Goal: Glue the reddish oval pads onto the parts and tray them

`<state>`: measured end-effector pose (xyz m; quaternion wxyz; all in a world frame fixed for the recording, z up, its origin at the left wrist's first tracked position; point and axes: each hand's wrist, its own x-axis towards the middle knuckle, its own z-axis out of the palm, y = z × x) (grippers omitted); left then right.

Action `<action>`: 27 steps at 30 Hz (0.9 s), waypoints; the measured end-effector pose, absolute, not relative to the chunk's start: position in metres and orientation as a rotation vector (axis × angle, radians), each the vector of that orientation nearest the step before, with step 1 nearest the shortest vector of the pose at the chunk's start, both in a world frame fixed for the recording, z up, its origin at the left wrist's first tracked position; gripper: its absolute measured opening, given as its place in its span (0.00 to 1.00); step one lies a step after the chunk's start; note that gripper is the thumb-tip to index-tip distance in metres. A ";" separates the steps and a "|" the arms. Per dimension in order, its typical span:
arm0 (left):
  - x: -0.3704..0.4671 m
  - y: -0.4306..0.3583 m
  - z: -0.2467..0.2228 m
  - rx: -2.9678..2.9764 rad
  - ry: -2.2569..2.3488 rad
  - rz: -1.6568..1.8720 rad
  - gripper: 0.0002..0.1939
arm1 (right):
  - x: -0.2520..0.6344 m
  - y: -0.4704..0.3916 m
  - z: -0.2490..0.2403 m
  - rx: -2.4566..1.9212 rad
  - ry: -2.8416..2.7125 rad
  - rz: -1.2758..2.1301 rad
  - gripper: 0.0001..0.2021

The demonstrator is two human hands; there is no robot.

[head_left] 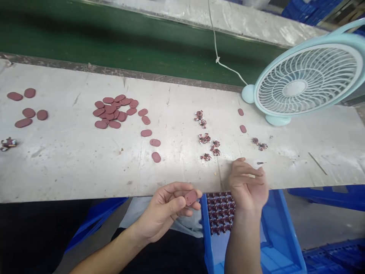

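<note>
My left hand [168,207] pinches a reddish-brown oval piece [191,197] with small holes, just off the table's front edge. My right hand [248,182] is at the front edge of the table, palm up, fingers bent but apart, with nothing visible in it. Beside its fingertips lies a small dark pointed piece [261,163]. Behind my hands, several small dark-red and white figures [204,138] lie in a loose column. A heap of reddish ovals [110,109] lies farther left, with several single ovals [146,133] beside it.
A light blue fan [295,88] stands at the back right, its white cord [215,42] running backward. Below the front edge, a blue crate [288,232] holds rows of small dark-red figures [221,213]. More ovals [29,112] lie far left; a green strip [114,45] runs behind the table.
</note>
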<state>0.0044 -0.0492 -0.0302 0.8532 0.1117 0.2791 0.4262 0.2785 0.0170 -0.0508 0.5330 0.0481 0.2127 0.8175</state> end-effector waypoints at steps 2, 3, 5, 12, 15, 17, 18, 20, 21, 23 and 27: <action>0.001 -0.048 -0.031 0.235 0.609 0.916 0.10 | 0.288 0.026 -0.059 0.194 0.541 2.003 0.17; -0.001 -0.048 -0.031 0.236 0.627 0.923 0.09 | 0.287 0.026 -0.059 0.194 0.508 2.001 0.17; -0.006 -0.047 -0.032 0.234 0.671 0.935 0.09 | 0.274 0.019 -0.051 0.014 0.257 1.907 0.19; -0.014 -0.044 -0.030 0.217 0.743 0.954 0.09 | 0.220 0.024 -0.033 -1.458 -1.491 0.642 0.11; -0.016 -0.044 -0.028 0.203 0.757 0.953 0.09 | 0.223 0.040 -0.036 -1.633 -1.893 0.388 0.13; -0.018 -0.045 -0.028 0.192 0.766 0.957 0.09 | 0.226 0.042 -0.036 -1.662 -1.948 0.410 0.13; -0.019 -0.045 -0.029 0.189 0.767 0.958 0.09 | 0.228 0.041 -0.035 -1.692 -1.976 0.414 0.13; -0.020 -0.046 -0.029 0.189 0.770 0.952 0.09 | 0.229 0.035 -0.031 -1.762 -2.005 0.434 0.13; -0.019 -0.046 -0.030 0.191 0.773 0.946 0.09 | 0.229 0.032 -0.030 -1.793 -2.011 0.449 0.13; -0.018 -0.046 -0.030 0.197 0.786 0.938 0.09 | 0.230 0.029 -0.027 -1.839 -2.011 0.479 0.13; -0.016 -0.046 -0.029 0.223 0.756 0.945 0.11 | 0.234 0.028 -0.022 -1.908 -1.946 0.524 0.09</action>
